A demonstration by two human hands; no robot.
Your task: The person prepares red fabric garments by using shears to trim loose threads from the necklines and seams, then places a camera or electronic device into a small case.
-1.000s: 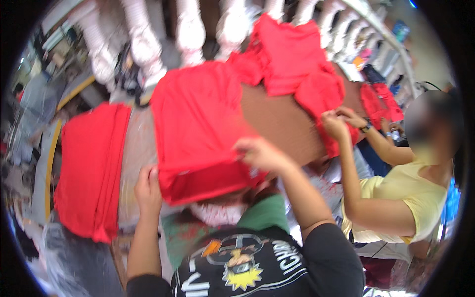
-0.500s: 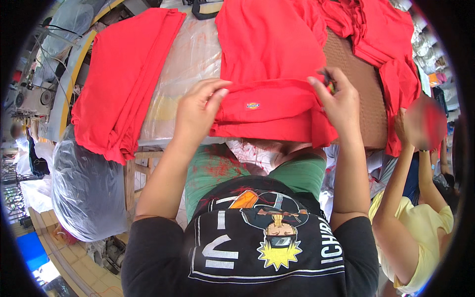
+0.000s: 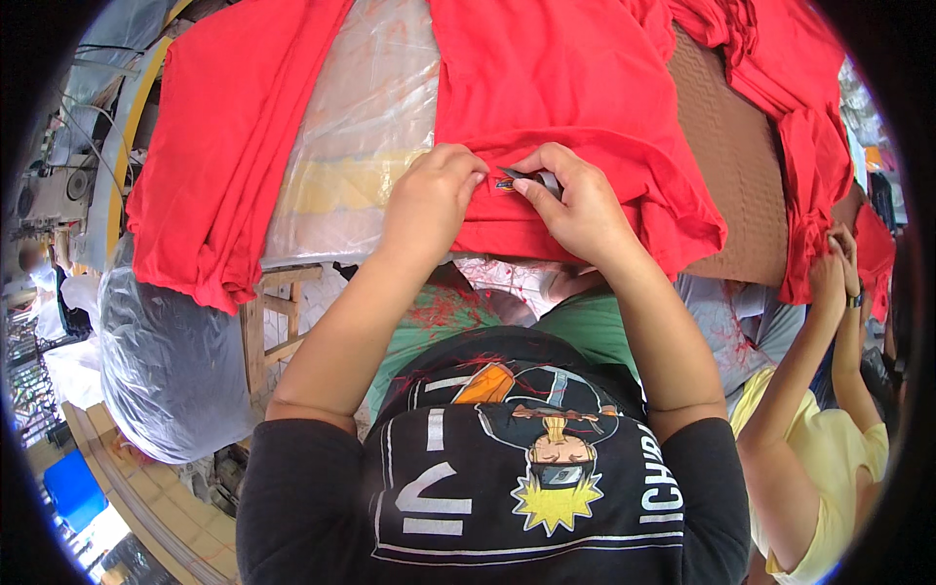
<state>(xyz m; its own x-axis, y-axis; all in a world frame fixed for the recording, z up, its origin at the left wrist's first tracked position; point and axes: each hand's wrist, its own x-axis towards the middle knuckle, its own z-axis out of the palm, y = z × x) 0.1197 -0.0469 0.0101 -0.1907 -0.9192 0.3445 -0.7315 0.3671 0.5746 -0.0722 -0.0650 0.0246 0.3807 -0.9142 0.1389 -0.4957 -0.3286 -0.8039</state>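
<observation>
A red garment (image 3: 570, 68) lies over the table's front edge, its near part folded, with a small sewn label (image 3: 503, 183) on it. My left hand (image 3: 429, 200) is closed just left of the label, thumb and fingertips pinching the red cloth. From the right, my right hand (image 3: 580, 210) grips small dark thread snips (image 3: 548, 181), whose pointed tip meets the cloth at the label. Most of the snips' body is hidden in the palm. Whether a thread lies between the blades is too small to tell.
Another folded red stack (image 3: 244, 117) hangs over the table at left, beside clear plastic sheeting (image 3: 336, 175). A brown ribbed surface (image 3: 726, 166) lies to the right. Beyond it, a co-worker in a yellow shirt (image 3: 804, 468) handles more red cloth (image 3: 814, 166). A plastic-wrapped bundle (image 3: 171, 361) stands lower left.
Both hands have come together at the label; the right moved left with the snips, now pointed at it. The garment's right side now spreads wider. The co-worker's hands have shifted.
</observation>
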